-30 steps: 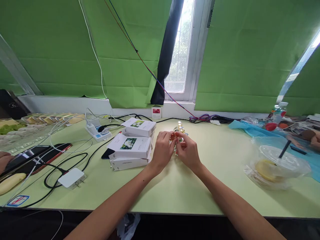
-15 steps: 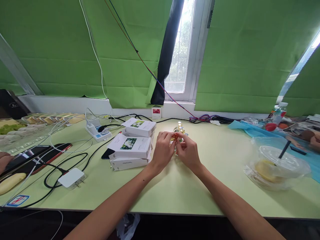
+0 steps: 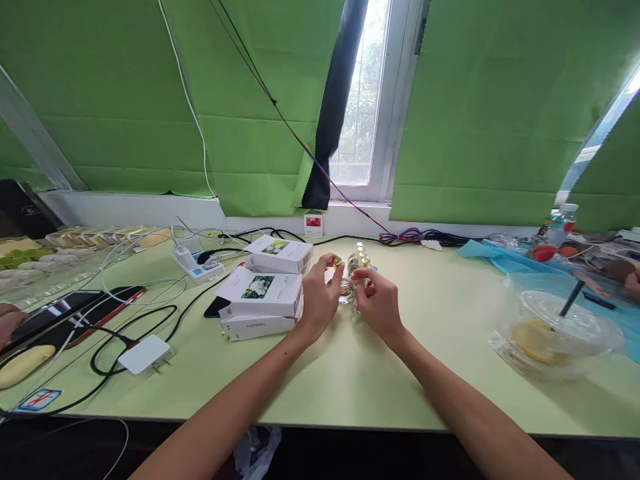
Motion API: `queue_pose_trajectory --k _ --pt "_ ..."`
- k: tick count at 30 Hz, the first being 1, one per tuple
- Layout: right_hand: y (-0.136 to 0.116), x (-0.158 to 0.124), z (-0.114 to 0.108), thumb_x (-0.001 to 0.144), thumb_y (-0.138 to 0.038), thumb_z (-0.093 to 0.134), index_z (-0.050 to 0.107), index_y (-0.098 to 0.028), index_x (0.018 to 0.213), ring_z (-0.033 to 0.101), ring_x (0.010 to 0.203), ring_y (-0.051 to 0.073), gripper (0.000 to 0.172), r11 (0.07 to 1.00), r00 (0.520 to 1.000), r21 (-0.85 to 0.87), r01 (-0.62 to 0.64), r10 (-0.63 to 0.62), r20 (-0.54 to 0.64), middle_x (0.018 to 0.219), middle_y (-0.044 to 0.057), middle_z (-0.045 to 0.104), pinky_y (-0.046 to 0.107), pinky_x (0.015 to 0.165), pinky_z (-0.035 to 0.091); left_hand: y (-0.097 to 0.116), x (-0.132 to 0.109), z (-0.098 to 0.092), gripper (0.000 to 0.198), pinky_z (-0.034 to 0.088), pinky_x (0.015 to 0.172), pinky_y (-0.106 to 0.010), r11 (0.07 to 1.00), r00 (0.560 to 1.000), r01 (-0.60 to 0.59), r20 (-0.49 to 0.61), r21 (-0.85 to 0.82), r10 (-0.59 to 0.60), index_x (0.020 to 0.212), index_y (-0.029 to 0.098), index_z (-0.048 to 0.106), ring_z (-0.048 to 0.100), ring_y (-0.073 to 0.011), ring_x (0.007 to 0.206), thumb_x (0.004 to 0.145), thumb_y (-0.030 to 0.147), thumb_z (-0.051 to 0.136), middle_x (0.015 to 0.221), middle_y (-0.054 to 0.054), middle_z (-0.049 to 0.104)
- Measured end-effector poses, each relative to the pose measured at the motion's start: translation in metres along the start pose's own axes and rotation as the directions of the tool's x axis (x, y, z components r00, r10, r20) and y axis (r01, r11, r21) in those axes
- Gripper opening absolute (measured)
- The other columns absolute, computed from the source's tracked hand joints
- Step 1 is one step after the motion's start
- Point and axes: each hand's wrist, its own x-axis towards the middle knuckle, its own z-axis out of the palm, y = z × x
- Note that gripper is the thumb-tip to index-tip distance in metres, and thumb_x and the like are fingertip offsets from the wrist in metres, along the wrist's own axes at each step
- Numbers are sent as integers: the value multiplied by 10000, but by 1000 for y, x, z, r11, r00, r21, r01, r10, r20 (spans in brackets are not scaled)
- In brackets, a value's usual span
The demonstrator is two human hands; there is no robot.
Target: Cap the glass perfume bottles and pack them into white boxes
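My left hand is closed, with a small gold cap between thumb and forefinger. Whether a bottle hangs below that cap I cannot tell. Just to the right, my right hand is pinched; what its fingertips hold is too small to make out. Between and behind both hands stand small glass bottles with shiny caps, partly covered by my fingers. White boxes with flower pictures are stacked left of my left hand, the nearer box close to my wrist.
Cables, a white charger, a power strip and phones lie at left, where another person's hand rests. A lidded plastic cup in a bag and blue plastic sheeting are at right. Another hand shows there.
My hands have moved apart from fingertip contact. The gold cap now shows in my left fingers, and more of the glass bottles is visible between my hands.
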Motion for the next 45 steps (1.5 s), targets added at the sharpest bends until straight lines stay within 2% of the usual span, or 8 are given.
queue_pose_trajectory --k 5,15,26,32,36,40,45 --pt "4 0 2 837 -168 497 650 -192 859 560 493 110 157 997 997 -43 69 -68 20 787 29 727 239 494 455 -3 -1 1 154 507 821 -305 999 997 53 63 0 -53 1092 240 607 690 -197 964 965 314 562 991 -24 725" --pt "7 0 4 848 -164 505 650 -193 843 528 481 99 148 993 993 -43 109 -106 53 790 24 728 236 497 439 -9 -1 3 179 504 826 -323 998 989 58 137 1 -57 1113 238 609 667 -199 955 971 325 544 1007 -33 717" --pt "5 0 3 854 -160 506 655 -194 847 527 483 99 153 994 993 -33 106 -103 65 782 23 724 237 499 443 -15 -2 7 147 489 801 -322 997 984 52 166 58 -61 1082 236 616 669 -210 941 963 293 552 976 -39 718" --pt "6 0 4 867 -178 501 658 -197 852 574 535 118 158 994 993 -39 99 -96 66 791 33 730 244 531 468 -16 -4 8 115 481 791 -329 995 981 61 177 82 -74 1040 233 624 668 -218 915 954 281 564 937 -40 712" --pt "6 0 3 863 -181 507 653 -200 843 531 492 103 149 994 994 -48 94 -90 65 785 26 727 238 511 445 -17 -4 8 111 475 773 -325 993 979 61 186 98 -78 1029 232 622 666 -219 900 959 289 557 922 -41 708" --pt "7 -1 3 867 -183 514 651 -197 833 480 461 90 142 995 994 -42 94 -91 69 773 18 719 235 489 415 -16 -4 7 177 470 768 -320 993 977 34 207 116 -57 1124 234 607 654 -215 882 975 274 521 922 -42 704" --pt "8 -1 4 867 -173 510 668 -196 854 521 491 101 160 994 993 -29 101 -99 69 786 22 725 240 514 439 -15 -5 6 280 468 816 -345 981 965 -19 260 194 -33 1226 218 597 623 -235 920 962 217 503 951 -60 697"
